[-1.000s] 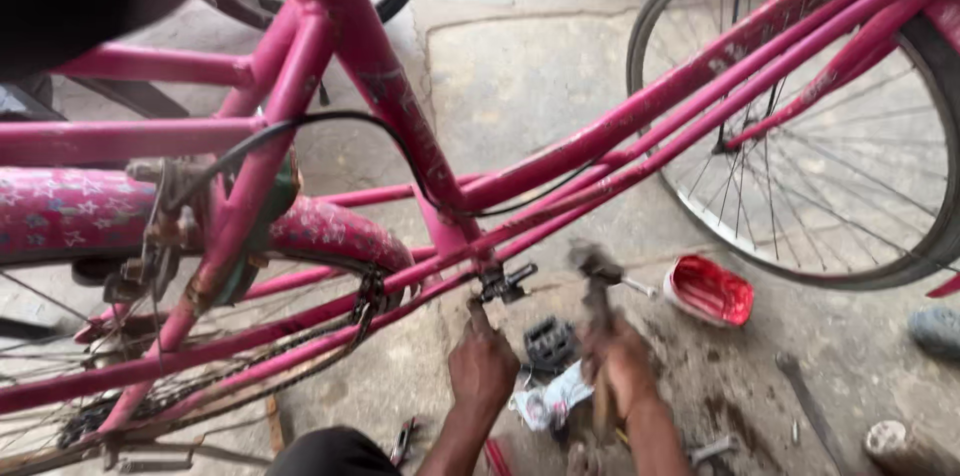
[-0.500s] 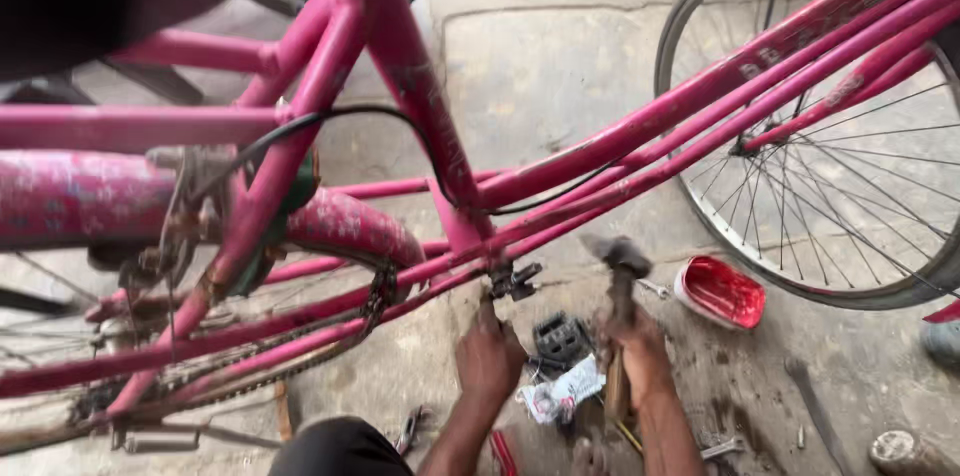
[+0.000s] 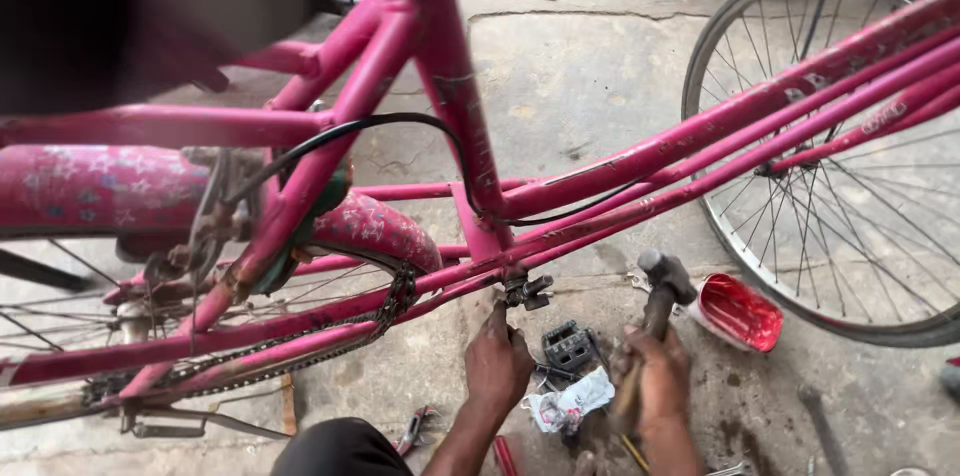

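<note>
Left hand (image 3: pixel 497 364) was closed on the small dark metal fitting (image 3: pixel 527 291) under the pink steel bicycle frame (image 3: pixel 600 171). Right hand (image 3: pixel 655 376) gripped a wooden-handled steel hammer (image 3: pixel 660 286), its head beside the fitting. Risk: a glancing blow could hit the left fingers or the frame.

Bicycle frame (image 3: pixel 640 161): pink throughout, paint scuffed in places. Rear mudguard (image 3: pixel 90 191): pink with a pattern of small pale stars. Brake cable (image 3: pixel 400 123): black. Chain (image 3: pixel 300 351): dark, dull metal. Wheel (image 3: pixel 850 226): black tyre, silver spokes. Hammer (image 3: pixel 655 311): dark grey head, brown handle. Small dish (image 3: pixel 738 313): red. Pedal (image 3: pixel 568 344) lying loose: black. Floor (image 3: pixel 590 66): grey concrete with dark stains.
</note>
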A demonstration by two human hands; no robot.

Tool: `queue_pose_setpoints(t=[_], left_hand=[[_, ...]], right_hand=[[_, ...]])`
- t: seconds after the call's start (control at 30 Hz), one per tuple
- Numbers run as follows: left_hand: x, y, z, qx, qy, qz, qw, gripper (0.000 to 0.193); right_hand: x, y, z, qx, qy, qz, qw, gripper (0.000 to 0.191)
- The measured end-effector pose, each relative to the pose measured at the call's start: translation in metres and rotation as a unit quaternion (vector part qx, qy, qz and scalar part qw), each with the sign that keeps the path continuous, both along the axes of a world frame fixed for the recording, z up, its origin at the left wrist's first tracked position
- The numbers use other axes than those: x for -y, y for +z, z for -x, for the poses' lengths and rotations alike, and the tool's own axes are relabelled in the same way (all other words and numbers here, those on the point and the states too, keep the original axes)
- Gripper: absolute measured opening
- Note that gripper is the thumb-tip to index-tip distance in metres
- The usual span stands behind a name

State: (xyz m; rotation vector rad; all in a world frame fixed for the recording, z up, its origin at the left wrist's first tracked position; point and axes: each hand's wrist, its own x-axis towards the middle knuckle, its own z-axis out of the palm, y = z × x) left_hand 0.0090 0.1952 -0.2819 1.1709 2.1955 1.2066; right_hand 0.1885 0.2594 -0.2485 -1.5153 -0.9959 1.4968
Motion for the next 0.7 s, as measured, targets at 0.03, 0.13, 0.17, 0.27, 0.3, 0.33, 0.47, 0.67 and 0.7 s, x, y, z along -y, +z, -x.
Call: queue_pose_setpoints(t=[0.03, 0.13, 0.17, 0.27, 0.3, 0.33, 0.47, 0.67, 0.7], left_hand=[[-0.001, 0.0, -0.001, 0.011, 0.001, 0.038, 0.999, 0.052], [-0.003, -0.001, -0.003, 0.024, 0.021, 0.1, 0.994, 0.041], [-0.003, -0.001, -0.003, 0.025, 0.043, 0.091, 0.995, 0.045], [-0.005, -0.001, -0.006, 0.009, 0.062, 0.026, 0.998, 0.048], [-0.005, -0.001, -0.007, 0.007, 0.06, 0.011, 0.998, 0.048], [-0.005, -0.001, -0.008, 0.02, 0.047, 0.013, 0.999, 0.049], [-0.005, 0.002, -0.011, 0.049, 0.027, -0.023, 0.998, 0.052], [0.0, 0.013, -0.011, 0.122, 0.051, -0.01, 0.991, 0.052], [0.002, 0.016, -0.01, 0.116, 0.048, -0.025, 0.992, 0.058]], right_hand=[[0.005, 0.001, 0.005, 0.075, -0.03, 0.001, 0.997, 0.049], [0.019, 0.013, 0.015, 0.12, 0.208, -0.034, 0.97, 0.085], [0.019, 0.02, 0.013, 0.063, 0.234, -0.088, 0.966, 0.079], [0.012, 0.041, 0.006, -0.031, 0.203, -0.152, 0.967, 0.07], [0.012, 0.045, 0.006, 0.0, 0.134, -0.088, 0.987, 0.073], [0.015, 0.047, 0.007, 0.033, 0.067, -0.02, 0.997, 0.077], [0.027, 0.046, 0.026, 0.02, 0.062, -0.054, 0.996, 0.069], [0.029, 0.078, 0.003, 0.028, 0.216, -0.227, 0.949, 0.068], [0.031, 0.081, 0.003, -0.029, 0.146, -0.148, 0.978, 0.07]])
